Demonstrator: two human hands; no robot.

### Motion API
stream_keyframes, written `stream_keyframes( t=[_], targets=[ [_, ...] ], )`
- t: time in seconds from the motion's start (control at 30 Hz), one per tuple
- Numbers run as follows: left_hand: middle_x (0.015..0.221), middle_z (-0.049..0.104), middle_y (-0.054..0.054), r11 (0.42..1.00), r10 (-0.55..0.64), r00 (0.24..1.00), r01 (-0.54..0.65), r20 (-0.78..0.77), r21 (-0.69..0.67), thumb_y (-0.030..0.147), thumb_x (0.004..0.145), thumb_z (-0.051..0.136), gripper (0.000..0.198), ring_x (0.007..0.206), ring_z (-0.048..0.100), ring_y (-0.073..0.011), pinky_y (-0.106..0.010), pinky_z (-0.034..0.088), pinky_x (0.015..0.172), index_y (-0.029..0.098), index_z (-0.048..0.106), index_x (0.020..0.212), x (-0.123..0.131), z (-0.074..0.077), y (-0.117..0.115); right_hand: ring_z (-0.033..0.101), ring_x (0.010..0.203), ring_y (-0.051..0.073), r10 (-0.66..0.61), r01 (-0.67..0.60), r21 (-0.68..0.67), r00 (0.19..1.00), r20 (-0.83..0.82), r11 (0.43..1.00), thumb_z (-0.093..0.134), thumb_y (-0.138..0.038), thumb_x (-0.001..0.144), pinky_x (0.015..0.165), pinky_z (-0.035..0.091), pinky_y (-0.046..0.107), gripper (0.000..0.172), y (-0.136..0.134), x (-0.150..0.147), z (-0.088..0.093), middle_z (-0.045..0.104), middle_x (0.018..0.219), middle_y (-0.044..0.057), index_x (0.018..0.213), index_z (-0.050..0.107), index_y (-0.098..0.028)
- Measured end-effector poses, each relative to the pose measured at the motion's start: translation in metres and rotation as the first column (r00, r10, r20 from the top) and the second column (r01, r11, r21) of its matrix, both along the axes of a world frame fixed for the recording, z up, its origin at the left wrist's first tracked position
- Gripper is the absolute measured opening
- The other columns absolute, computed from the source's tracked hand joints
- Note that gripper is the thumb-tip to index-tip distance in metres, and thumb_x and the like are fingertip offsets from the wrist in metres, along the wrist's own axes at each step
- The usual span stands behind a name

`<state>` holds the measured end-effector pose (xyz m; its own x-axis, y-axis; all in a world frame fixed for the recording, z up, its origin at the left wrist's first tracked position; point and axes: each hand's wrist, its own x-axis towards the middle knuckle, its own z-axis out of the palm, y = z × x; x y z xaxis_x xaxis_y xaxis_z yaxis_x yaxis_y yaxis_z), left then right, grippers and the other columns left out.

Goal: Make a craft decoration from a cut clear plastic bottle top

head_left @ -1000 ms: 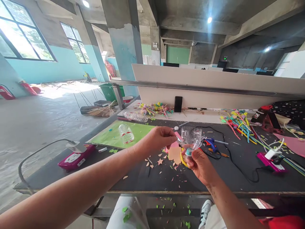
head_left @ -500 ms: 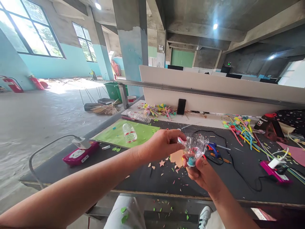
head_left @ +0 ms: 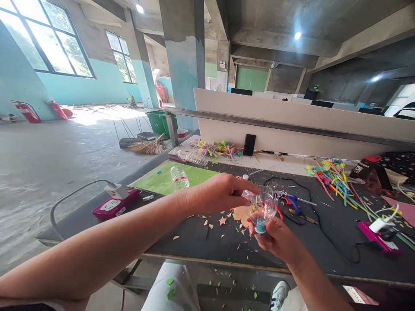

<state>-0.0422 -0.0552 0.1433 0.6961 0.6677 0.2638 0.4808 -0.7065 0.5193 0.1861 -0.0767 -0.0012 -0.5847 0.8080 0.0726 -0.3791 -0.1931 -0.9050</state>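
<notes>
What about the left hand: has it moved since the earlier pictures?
Yes, rightward: judged against the phone, the left hand reaches further right than before.

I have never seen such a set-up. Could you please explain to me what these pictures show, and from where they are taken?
There is no machine here. One camera, worn on a person's head, looks forward and down. The wearer's own right hand holds a clear plastic cup shape, bluish at its base. The left hand is at its rim; whether it grips anything there is hidden. On the dark table are a green sheet with a clear bottle on it, paper scraps, a blue glue gun, and a magenta power strip toward each side.
</notes>
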Motion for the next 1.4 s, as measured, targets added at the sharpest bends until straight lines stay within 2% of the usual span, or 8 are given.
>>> stream_keyframes(
  t=[0.23, 0.4, 0.57, 0.77, 0.9, 1.17, 1.3, 1.4],
  targets=[
    [0.06, 0.056, 0.005, 0.999, 0.039, 0.995, -0.036, -0.087, 0.033, 0.021, 0.082, 0.06, 0.034, 0.054, 0.045, -0.0075, -0.017, 0.035, 0.054, 0.023, 0.072, 0.115, 0.0, 0.008, -0.005, 0.035, 0.049, 0.004, 0.013, -0.013, -0.014, 1.0, 0.002, 1.0, 0.073, -0.059, 0.077, 0.048, 0.027, 0.022, 0.052, 0.001, -0.002, 0.0, 0.063, 0.088, 0.005, 0.11, 0.07, -0.019],
    [0.058, 0.055, 0.005, 0.998, 0.03, 0.991, -0.022, -0.129, 0.063, 0.02, 0.083, 0.06, 0.035, 0.052, 0.045, -0.0073, -0.017, 0.034, 0.052, 0.024, 0.072, 0.116, -0.001, 0.006, -0.004, 0.037, 0.051, 0.004, 0.028, -0.028, -0.026, 1.0, -0.003, 0.999, 0.071, -0.055, 0.081, 0.049, 0.025, 0.022, 0.046, 0.0, -0.003, -0.001, 0.064, 0.088, 0.006, 0.111, 0.069, -0.019],
    [0.063, 0.063, 0.004, 0.992, 0.03, 0.985, -0.009, -0.169, 0.127, 0.021, 0.084, 0.06, 0.038, 0.055, 0.051, -0.0074, -0.016, 0.037, 0.055, 0.027, 0.07, 0.12, -0.003, 0.007, -0.003, 0.037, 0.052, 0.004, 0.026, -0.026, -0.033, 1.0, 0.008, 0.999, 0.071, -0.055, 0.081, 0.049, 0.024, 0.021, 0.048, 0.001, -0.002, -0.002, 0.064, 0.089, 0.006, 0.111, 0.067, -0.018],
    [0.066, 0.066, 0.004, 0.98, 0.004, 0.968, 0.046, -0.251, 0.193, 0.023, 0.085, 0.062, 0.038, 0.055, 0.052, -0.0076, -0.017, 0.038, 0.058, 0.031, 0.069, 0.121, -0.005, 0.01, -0.002, 0.038, 0.052, 0.004, 0.049, -0.049, -0.02, 0.999, 0.024, 0.999, 0.069, -0.055, 0.083, 0.049, 0.025, 0.021, 0.046, 0.001, -0.003, -0.005, 0.063, 0.093, 0.006, 0.111, 0.067, -0.018],
    [0.067, 0.068, 0.003, 0.981, 0.033, 0.952, 0.028, -0.304, 0.194, 0.024, 0.083, 0.063, 0.036, 0.058, 0.055, -0.0087, -0.018, 0.037, 0.058, 0.031, 0.071, 0.117, -0.003, 0.014, -0.001, 0.039, 0.052, 0.003, 0.075, -0.075, -0.024, 0.996, 0.037, 0.997, 0.069, -0.055, 0.083, 0.05, 0.025, 0.021, 0.047, 0.002, -0.003, -0.007, 0.063, 0.093, 0.006, 0.112, 0.066, -0.019],
    [0.06, 0.06, 0.004, 0.995, -0.079, 0.928, 0.048, -0.363, -0.093, 0.025, 0.079, 0.068, 0.023, 0.055, 0.05, -0.0076, -0.017, 0.035, 0.053, 0.02, 0.077, 0.1, 0.004, 0.025, 0.01, 0.037, 0.052, 0.004, 0.159, -0.158, -0.018, 0.983, 0.093, 0.987, 0.071, -0.056, 0.081, 0.05, 0.023, 0.021, 0.053, 0.002, -0.002, -0.008, 0.064, 0.089, 0.007, 0.116, 0.067, -0.017],
    [0.063, 0.06, 0.003, 0.941, -0.199, 0.944, 0.108, -0.263, -0.321, 0.025, 0.081, 0.065, 0.018, 0.058, 0.05, -0.0078, -0.017, 0.038, 0.054, 0.015, 0.075, 0.091, -0.001, 0.023, 0.021, 0.036, 0.052, 0.003, 0.175, -0.174, -0.02, 0.981, 0.083, 0.984, 0.072, -0.056, 0.08, 0.05, 0.023, 0.021, 0.054, 0.001, -0.002, -0.006, 0.064, 0.089, 0.007, 0.117, 0.067, -0.017],
    [0.068, 0.063, 0.001, 0.901, -0.251, 0.951, 0.162, -0.181, -0.402, 0.025, 0.081, 0.064, 0.017, 0.062, 0.052, -0.0087, -0.017, 0.041, 0.057, 0.014, 0.074, 0.089, -0.007, 0.017, 0.028, 0.036, 0.052, 0.004, 0.174, -0.173, -0.021, 0.982, 0.068, 0.985, 0.073, -0.055, 0.08, 0.051, 0.023, 0.022, 0.053, 0.0, -0.002, -0.006, 0.064, 0.089, 0.007, 0.116, 0.068, -0.016]
  ],
)
